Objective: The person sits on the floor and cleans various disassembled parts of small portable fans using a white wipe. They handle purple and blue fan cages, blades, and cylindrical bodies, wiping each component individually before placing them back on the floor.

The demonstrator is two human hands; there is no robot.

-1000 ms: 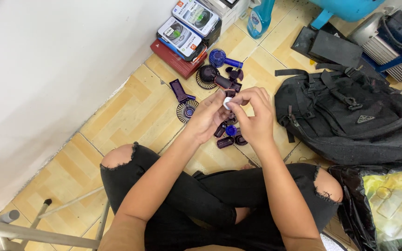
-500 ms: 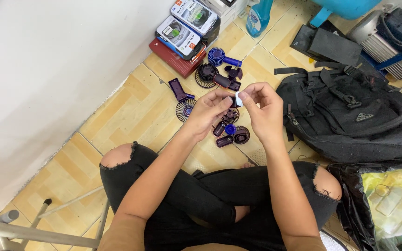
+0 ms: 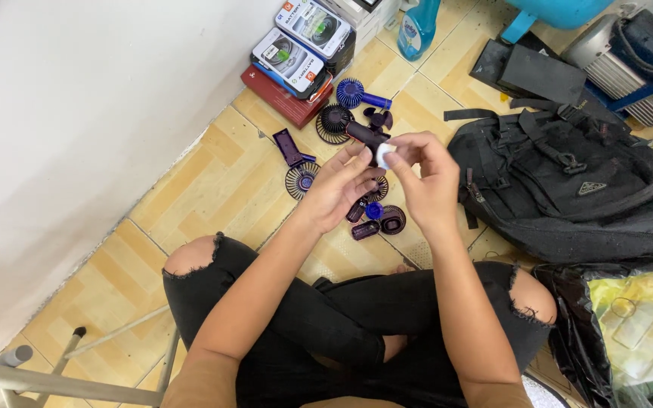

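While my left hand (image 3: 339, 187) and right hand (image 3: 426, 177) pinch one small white part (image 3: 382, 155) above the scattered purple fan pieces (image 3: 372, 219), I judge a slipped fingertip grip could drop it among them.

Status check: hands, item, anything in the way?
Left hand and right hand pinch a small white piece. Purple fan parts on floor beneath. Black backpack alongside, apart.

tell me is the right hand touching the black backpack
Apart. The head view shows the right hand raised at a small white piece, with tiled floor between it and the black backpack.
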